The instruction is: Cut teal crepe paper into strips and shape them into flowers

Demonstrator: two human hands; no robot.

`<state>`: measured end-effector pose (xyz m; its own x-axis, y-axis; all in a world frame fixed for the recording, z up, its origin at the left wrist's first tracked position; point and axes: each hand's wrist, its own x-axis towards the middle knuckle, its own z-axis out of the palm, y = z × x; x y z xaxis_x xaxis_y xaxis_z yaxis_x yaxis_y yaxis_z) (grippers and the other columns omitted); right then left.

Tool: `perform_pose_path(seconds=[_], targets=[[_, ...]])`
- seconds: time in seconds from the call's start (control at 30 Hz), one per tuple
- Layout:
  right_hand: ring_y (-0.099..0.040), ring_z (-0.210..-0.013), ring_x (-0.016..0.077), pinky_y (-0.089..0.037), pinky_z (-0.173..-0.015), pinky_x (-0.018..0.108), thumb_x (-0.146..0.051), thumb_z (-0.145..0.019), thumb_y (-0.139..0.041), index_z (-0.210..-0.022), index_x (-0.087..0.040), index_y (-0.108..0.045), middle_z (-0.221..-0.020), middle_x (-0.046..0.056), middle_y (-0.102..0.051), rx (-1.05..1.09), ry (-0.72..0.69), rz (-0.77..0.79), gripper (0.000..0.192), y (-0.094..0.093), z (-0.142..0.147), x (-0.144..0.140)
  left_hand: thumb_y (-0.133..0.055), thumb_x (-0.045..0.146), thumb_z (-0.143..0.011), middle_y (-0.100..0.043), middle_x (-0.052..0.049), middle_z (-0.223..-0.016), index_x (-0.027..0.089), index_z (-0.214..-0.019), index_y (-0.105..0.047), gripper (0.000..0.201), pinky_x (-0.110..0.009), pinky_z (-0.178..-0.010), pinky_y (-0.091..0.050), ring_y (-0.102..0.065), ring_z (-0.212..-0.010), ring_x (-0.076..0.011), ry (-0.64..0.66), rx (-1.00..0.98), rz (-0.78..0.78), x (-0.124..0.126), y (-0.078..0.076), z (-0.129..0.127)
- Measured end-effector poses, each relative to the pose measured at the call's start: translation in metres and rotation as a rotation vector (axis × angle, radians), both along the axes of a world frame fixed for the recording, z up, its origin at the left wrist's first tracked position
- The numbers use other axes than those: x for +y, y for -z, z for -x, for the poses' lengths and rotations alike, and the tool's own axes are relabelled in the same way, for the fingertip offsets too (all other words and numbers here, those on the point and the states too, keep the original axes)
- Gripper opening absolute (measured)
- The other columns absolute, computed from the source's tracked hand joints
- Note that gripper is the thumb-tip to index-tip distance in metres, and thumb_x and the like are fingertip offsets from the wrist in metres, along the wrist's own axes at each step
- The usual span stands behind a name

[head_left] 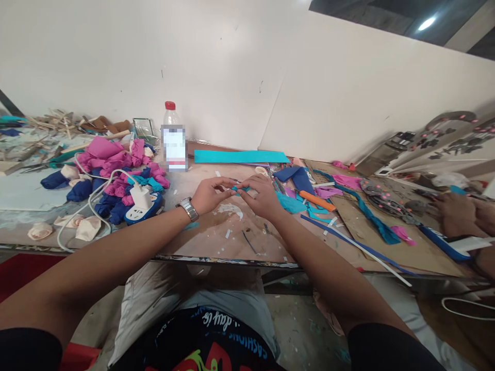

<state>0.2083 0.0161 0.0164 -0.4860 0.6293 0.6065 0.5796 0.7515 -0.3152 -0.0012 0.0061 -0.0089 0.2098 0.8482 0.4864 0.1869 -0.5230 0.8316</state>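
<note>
Above the middle of the worktable, my left hand (211, 195) and my right hand (261, 195) meet fingertip to fingertip. Between them they pinch a small piece of turquoise crepe paper (240, 189), mostly covered by the fingers. A metal watch (188, 209) is on my left wrist. Just beyond the hands lies a long turquoise strip (240, 156). Close to the right of my right hand are loose turquoise paper (291, 203), a folded blue paper (296, 178) and an orange utility knife (317, 200).
Pink and blue paper flowers (110, 159) pile up at left beside a power strip (145, 207) with a white cable. A red-capped bottle (170, 116) stands near the wall. Cardboard (359, 226) and thin strips (359, 247) lie at right, where another person's hand (458, 211) shows.
</note>
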Motion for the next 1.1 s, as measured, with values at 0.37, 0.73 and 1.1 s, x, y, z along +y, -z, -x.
perform_pose_path(seconds=[0.37, 0.73, 1.1], targets=[[-0.062, -0.095, 0.0234, -0.037, -0.093, 0.042, -0.027, -0.093, -0.063, -0.094, -0.023, -0.074, -0.091, 0.005, -0.074, -0.020, -0.002, -0.030, 0.012, -0.0021, 0.0027, -0.0028, -0.080, 0.052, -0.076, -0.074, -0.005, -0.085, 0.018, -0.085, -0.072, 0.036, -0.032, -0.074, -0.053, -0.066, -0.077, -0.0175, -0.048, 0.063, -0.021, -0.0009, -0.0045, 0.0006], [-0.061, -0.099, 0.0240, -0.036, -0.095, 0.043, -0.029, -0.091, -0.067, -0.094, -0.023, -0.073, -0.094, 0.004, -0.074, -0.043, -0.058, -0.015, 0.009, -0.0014, -0.0016, -0.0020, -0.083, 0.052, -0.072, -0.074, -0.005, -0.085, 0.018, -0.084, -0.072, 0.038, -0.031, -0.073, -0.052, -0.065, -0.078, -0.0174, -0.016, 0.054, 0.021, 0.0015, -0.0007, 0.0020], [-0.058, -0.095, 0.0231, -0.036, -0.092, 0.041, -0.023, -0.090, -0.063, -0.088, -0.022, -0.065, -0.088, 0.003, -0.069, -0.087, -0.074, 0.003, 0.003, -0.0007, -0.0009, -0.0016, -0.080, 0.045, -0.077, -0.075, -0.005, -0.087, 0.018, -0.088, -0.075, 0.030, -0.029, -0.072, -0.051, -0.065, -0.078, -0.0160, 0.059, 0.073, 0.015, 0.0015, -0.0021, 0.0027]])
